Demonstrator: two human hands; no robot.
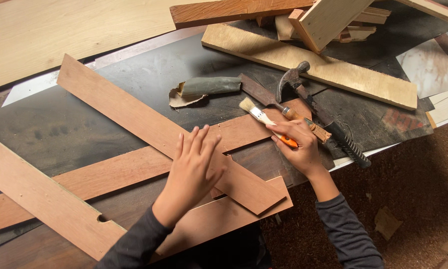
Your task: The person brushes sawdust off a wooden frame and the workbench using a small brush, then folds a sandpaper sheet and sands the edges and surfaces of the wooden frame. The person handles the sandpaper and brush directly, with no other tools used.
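Left hand lies flat and open, pinning the plank; right hand wraps the brush, bristles raised.

L hand flat, palm down, fingers straight & slightly spread, pointing away from body; dark sleeve to wrist. R hand curled in a closed grip, thumb side up, wrist bent inward, forearm angled in from lower right.

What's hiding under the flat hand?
The left hand lies flat on crossed reddish wooden strips on a dark tabletop. The wood right under the palm is covered, so its surface can't be seen.
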